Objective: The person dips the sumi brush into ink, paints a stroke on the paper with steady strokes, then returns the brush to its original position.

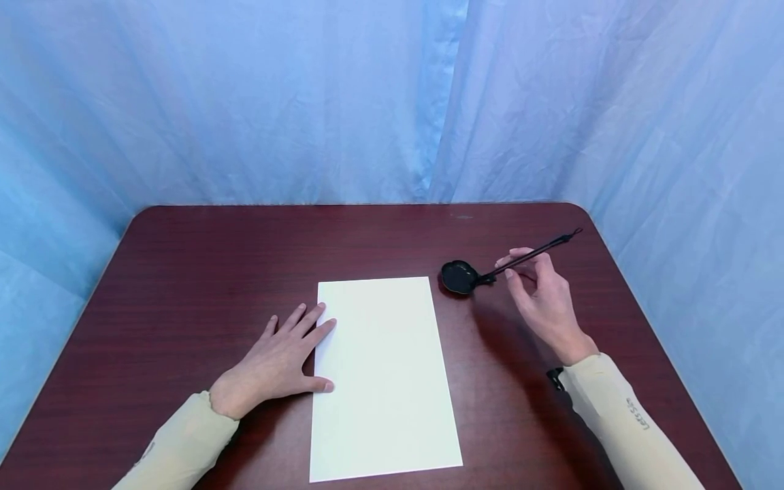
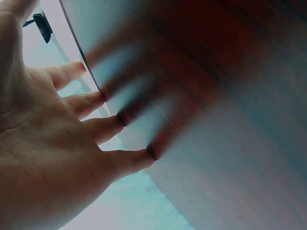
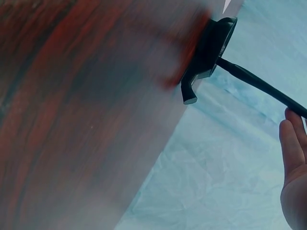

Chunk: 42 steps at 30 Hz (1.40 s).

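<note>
With fingers spread, my left hand [image 1: 272, 364] rests across the left edge of a white sheet of paper [image 1: 386, 381]. In the left wrist view its fingertips [image 2: 152, 152] touch the tabletop and the sheet's edge. Beyond the sheet's upper right corner, a small black scalloped dish [image 1: 458, 278] with a stubby handle sits on the table. My right hand [image 1: 548, 309] pinches the shaft of a black ink brush [image 1: 561, 239] with a hanging loop at its upper end. The brush slants down to the left, its lower end in the dish; its bristles are hidden.
The dark red-brown wooden table [image 1: 214, 272] has rounded far corners. Light blue curtains [image 1: 275, 102] hang along its far edge and both sides. A black band [image 1: 555, 378] shows at the right cuff.
</note>
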Motion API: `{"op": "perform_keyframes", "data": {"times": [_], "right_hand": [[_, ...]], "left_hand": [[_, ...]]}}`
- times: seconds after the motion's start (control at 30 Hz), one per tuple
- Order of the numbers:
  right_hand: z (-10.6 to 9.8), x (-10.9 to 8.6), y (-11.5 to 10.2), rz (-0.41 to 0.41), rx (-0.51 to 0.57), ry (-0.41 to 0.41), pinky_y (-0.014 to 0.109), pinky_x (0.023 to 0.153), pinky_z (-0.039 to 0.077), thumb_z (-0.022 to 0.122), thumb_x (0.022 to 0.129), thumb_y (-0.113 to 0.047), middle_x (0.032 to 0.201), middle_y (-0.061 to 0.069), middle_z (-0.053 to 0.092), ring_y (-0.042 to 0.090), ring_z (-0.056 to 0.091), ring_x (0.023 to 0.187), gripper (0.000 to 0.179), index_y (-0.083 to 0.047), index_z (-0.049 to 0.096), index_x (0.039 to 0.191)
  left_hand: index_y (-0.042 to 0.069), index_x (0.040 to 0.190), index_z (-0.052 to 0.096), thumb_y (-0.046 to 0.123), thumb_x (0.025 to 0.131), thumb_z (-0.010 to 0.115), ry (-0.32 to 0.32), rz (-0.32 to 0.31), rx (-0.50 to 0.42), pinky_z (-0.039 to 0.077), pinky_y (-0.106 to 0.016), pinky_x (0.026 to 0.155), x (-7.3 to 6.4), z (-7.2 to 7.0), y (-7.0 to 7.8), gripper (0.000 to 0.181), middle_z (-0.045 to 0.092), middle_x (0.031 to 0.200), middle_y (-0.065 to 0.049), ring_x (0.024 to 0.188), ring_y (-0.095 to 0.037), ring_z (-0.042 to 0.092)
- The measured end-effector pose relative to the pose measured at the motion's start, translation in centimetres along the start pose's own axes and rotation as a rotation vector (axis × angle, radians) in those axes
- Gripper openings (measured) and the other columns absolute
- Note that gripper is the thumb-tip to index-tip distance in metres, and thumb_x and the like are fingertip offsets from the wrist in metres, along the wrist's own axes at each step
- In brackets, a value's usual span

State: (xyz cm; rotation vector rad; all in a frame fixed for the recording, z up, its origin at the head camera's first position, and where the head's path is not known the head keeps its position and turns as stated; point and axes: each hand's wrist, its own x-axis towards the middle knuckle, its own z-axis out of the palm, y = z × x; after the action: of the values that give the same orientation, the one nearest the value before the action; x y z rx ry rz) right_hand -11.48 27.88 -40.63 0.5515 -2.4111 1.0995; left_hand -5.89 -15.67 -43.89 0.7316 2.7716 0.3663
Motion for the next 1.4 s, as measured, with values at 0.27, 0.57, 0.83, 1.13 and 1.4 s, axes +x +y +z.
{"op": "perform_keyframes", "data": {"times": [0.27, 0.57, 0.83, 1.13, 1.4], "right_hand": [[-0.4, 0.0, -0.1, -0.004, -0.013, -0.007, 0.009, 0.090, 0.048, 0.063, 0.096, 0.013, 0.115, 0.008, 0.072, 0.004, 0.067, 0.104, 0.040, 0.003, 0.051, 0.133], [-0.6, 0.4, -0.6, -0.038, 0.003, 0.030, 0.011, 0.095, 0.048, 0.065, 0.093, 0.016, 0.115, 0.010, 0.072, 0.007, 0.068, 0.104, 0.044, 0.002, 0.052, 0.133], [0.2, 0.6, -0.4, -0.027, -0.013, 0.084, 0.013, 0.095, 0.049, 0.068, 0.093, 0.012, 0.115, 0.010, 0.072, -0.002, 0.066, 0.104, 0.041, 0.003, 0.054, 0.131], [0.8, 0.6, 0.2, -0.040, -0.068, 0.071, 0.012, 0.094, 0.049, 0.070, 0.093, 0.010, 0.115, 0.010, 0.071, 0.013, 0.070, 0.101, 0.039, 0.004, 0.055, 0.128], [0.7, 0.7, 0.2, -0.062, -0.082, 0.086, 0.012, 0.095, 0.049, 0.070, 0.092, 0.012, 0.113, 0.011, 0.071, 0.019, 0.071, 0.098, 0.038, 0.004, 0.057, 0.127]], "left_hand": [[0.015, 0.159, 0.043, 0.063, 0.078, 0.083, 0.005, 0.000, -0.004, 0.026, -0.077, 0.110, 0.0, 0.0, -0.1, 0.102, 0.027, 0.169, -0.014, 0.153, -0.045, 0.026], [0.015, 0.159, 0.042, 0.063, 0.079, 0.082, 0.004, 0.004, -0.003, 0.027, -0.077, 0.109, 0.0, 0.0, -0.1, 0.102, 0.027, 0.169, -0.014, 0.153, -0.045, 0.026], [0.015, 0.159, 0.044, 0.064, 0.079, 0.082, -0.006, 0.001, -0.019, 0.026, -0.077, 0.110, 0.0, -0.1, 0.0, 0.101, 0.027, 0.169, -0.015, 0.153, -0.045, 0.026], [0.015, 0.158, 0.045, 0.065, 0.077, 0.082, -0.015, 0.003, -0.028, 0.027, -0.077, 0.110, 0.3, -0.3, -0.3, 0.103, 0.029, 0.168, -0.015, 0.152, -0.045, 0.027], [0.015, 0.158, 0.046, 0.061, 0.081, 0.081, -0.017, 0.005, -0.020, 0.028, -0.076, 0.110, 0.2, -0.5, -0.4, 0.095, 0.030, 0.168, -0.014, 0.152, -0.045, 0.029]]}}
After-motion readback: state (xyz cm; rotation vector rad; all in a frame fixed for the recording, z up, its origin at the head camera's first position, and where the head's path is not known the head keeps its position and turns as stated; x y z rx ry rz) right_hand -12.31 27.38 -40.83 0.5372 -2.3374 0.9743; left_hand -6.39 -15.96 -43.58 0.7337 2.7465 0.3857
